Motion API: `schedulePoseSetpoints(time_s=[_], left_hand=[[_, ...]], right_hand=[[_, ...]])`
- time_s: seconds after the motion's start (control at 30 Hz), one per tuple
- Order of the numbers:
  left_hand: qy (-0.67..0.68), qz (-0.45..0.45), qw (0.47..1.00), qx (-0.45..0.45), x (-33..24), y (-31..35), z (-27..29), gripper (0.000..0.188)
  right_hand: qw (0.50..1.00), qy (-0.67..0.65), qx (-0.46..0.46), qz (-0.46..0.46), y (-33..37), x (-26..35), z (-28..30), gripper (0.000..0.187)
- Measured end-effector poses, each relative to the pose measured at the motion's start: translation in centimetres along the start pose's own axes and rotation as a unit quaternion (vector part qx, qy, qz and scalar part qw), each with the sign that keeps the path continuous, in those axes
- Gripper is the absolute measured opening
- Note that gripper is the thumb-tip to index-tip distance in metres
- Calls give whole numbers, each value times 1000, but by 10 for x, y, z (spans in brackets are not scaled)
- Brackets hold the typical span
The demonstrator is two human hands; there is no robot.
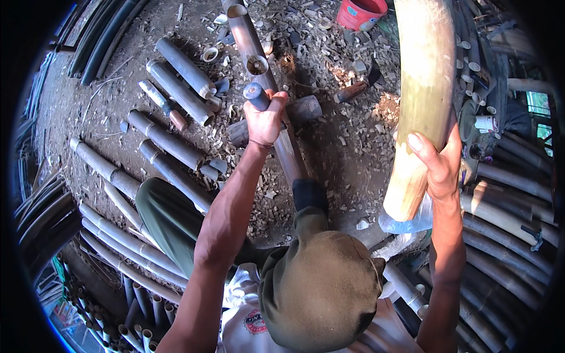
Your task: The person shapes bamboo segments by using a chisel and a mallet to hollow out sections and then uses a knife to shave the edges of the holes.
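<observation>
My left hand is closed round the upright handle of a chisel-like tool, whose round, bluish-grey end sticks up from the fist; its lower end is hidden. Beneath that hand runs a brown bamboo pole with an opening cut in its upper side. The pole crosses a short log, and its near end meets dark cloth by my leg. My right hand grips a thick, pale wooden club, thumb along its side. The club is raised at the right, apart from the tool handle.
Wood chips cover the ground around the pole. Cut bamboo pieces lie at the left, and longer bamboo poles are stacked at the right. A red bucket stands at the far side. My cap blocks the lower middle.
</observation>
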State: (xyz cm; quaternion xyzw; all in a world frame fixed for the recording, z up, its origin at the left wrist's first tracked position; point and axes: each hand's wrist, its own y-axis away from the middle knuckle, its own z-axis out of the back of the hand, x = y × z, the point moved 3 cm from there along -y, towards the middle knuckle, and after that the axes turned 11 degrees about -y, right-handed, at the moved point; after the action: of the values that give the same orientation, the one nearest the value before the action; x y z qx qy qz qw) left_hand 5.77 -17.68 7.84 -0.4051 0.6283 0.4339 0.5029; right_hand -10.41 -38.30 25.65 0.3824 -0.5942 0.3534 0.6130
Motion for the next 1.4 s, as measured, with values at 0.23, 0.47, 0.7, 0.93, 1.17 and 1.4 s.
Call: schedulePoseSetpoints(time_s=[0.23,0.47,0.7,0.93,1.17,1.4], left_hand=[[-25,-4,1000,5,1,-1,-1,32],[-93,-44,995,6,1,14,-9,22],[-181,-269,944,64,2,21,-30,11],[-282,-184,939,70,6,21,-20,18],[-235,-233,940,84,13,22,-21,14],[-109,-126,986,31,12,20,-22,14]], right_hand=[[1000,24,-7,-5,0,5,-1,61],[987,60,-22,145,4,50,-1,61],[873,415,187,175,17,-3,-45,96],[965,34,-79,248,26,85,-21,76],[925,354,103,95,45,-3,-48,93],[989,15,-21,147,59,40,0,87]])
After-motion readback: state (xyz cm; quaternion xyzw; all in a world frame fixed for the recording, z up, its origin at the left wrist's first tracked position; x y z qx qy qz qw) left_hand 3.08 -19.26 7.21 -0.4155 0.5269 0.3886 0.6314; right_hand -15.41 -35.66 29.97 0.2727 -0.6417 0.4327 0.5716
